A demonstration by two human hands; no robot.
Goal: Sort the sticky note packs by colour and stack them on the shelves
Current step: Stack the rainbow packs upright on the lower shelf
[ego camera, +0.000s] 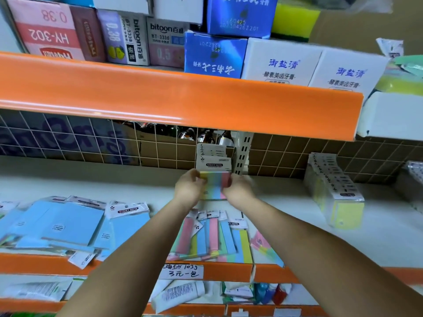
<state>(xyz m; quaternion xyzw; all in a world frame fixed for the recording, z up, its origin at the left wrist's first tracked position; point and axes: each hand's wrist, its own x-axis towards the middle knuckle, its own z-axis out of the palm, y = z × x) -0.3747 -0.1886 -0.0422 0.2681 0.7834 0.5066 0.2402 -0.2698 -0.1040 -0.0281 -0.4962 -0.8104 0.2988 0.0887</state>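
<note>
My left hand [188, 187] and my right hand [238, 187] together grip a multicolour striped sticky note pack [215, 183] at the back middle of the white shelf [148, 191]. It stands against a small upright stack of similar packs [214, 160]. Blue sticky note packs [64, 221] lie loosely at the front left. A spread of striped multicolour packs [215, 239] lies at the front centre. A tidy row of yellow packs [336, 188] stands on edge at the right.
An orange shelf lip [183, 99] hangs low above my hands, with boxes on top of it. A wire grid [68, 138] backs the shelf. A slotted metal upright [243, 152] stands beside the stack. Tubes [178, 294] lie on the shelf below.
</note>
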